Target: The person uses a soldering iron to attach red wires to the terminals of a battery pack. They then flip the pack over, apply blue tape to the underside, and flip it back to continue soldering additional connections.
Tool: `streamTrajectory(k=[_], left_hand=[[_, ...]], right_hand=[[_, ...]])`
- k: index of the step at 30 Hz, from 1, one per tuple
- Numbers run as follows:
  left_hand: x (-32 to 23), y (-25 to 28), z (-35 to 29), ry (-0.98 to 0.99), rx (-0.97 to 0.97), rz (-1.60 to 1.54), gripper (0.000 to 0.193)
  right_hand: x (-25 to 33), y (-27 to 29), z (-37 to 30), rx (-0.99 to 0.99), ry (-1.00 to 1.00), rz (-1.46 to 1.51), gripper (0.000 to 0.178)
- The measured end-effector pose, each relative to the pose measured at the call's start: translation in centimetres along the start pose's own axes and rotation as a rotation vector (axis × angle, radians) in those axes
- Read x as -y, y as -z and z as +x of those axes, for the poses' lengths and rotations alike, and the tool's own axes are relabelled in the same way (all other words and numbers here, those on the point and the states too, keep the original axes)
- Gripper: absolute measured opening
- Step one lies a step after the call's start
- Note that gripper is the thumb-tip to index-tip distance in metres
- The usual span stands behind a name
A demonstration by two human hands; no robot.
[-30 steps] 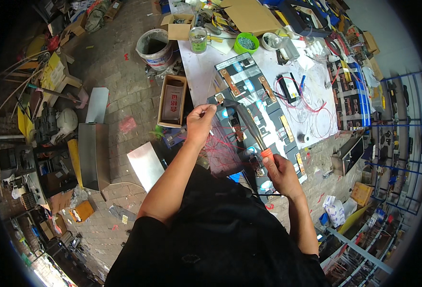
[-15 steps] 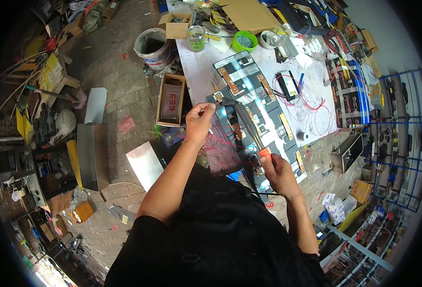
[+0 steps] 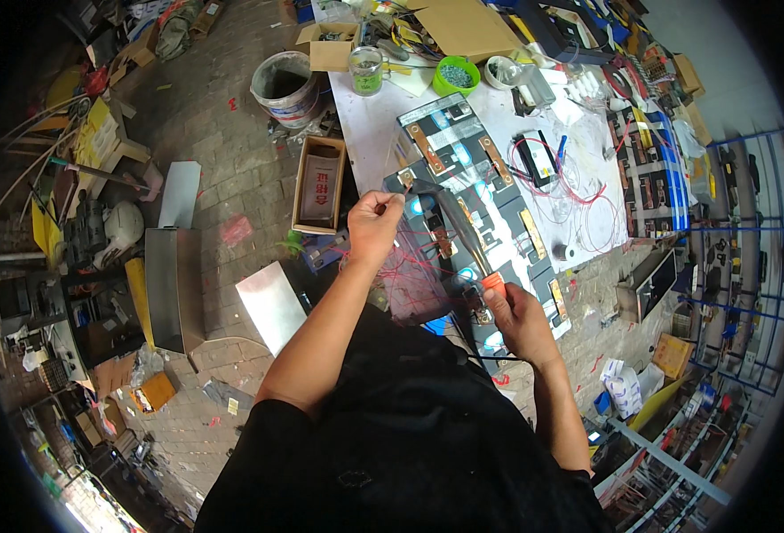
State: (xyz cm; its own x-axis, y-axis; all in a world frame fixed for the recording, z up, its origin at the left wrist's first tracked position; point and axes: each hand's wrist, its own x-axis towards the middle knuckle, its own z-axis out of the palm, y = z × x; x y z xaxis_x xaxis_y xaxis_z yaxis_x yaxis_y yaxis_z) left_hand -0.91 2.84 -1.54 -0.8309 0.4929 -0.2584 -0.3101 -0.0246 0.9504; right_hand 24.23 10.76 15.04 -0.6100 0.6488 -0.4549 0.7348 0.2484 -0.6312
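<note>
2 bare hands are working over a battery-like pack (image 3: 496, 222) of black blocks, which is lying aslant at the near part of a white-topped table (image 3: 370, 147). The right hand (image 3: 527, 323) is gripping a long tool by its orange handle (image 3: 493, 282), fingers wrapping around it. The tool's dark shaft (image 3: 466, 233) is slanting up and leftward over the pack, its far end pointing toward the left hand. That left hand (image 3: 374, 229) is holding thumb and fingertips narrowly together just beside the pack's left edge; whether something thin is sitting between them, I cannot tell. Thin red wires (image 3: 410, 266) are trailing below it. Copper-coloured strips (image 3: 425, 148) are spanning parts of the pack. Beyond its far end, a green bowl (image 3: 445, 86) is holding small pieces, and a clear mug (image 3: 366, 80) is standing to its left. Further left, a bucket (image 3: 290, 114) is standing near the table's edge.
</note>
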Motion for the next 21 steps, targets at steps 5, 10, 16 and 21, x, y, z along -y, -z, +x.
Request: streamTrajectory(k=[5,10,16,21], left_hand=[[0.23,-0.06,-0.03,-0.029,-0.009,0.02,0.014],[-0.03,-0.06,-0.07,-0.03,-0.001,0.026,0.015],[-0.46,-0.23,-0.17,-0.002,-0.014,0.04,0.015],[-0.65,-0.19,-0.11,0.035,-0.018,0.034,0.014]], right_hand=[[0.04,0.19,0.05,0.004,0.01,0.001,0.046],[0.34,0.33,0.03,-0.011,0.028,-0.003,0.046],[0.15,0.47,0.1,-0.001,0.019,0.005,0.046],[-0.01,0.5,0.19,0.007,0.009,0.033,0.047]])
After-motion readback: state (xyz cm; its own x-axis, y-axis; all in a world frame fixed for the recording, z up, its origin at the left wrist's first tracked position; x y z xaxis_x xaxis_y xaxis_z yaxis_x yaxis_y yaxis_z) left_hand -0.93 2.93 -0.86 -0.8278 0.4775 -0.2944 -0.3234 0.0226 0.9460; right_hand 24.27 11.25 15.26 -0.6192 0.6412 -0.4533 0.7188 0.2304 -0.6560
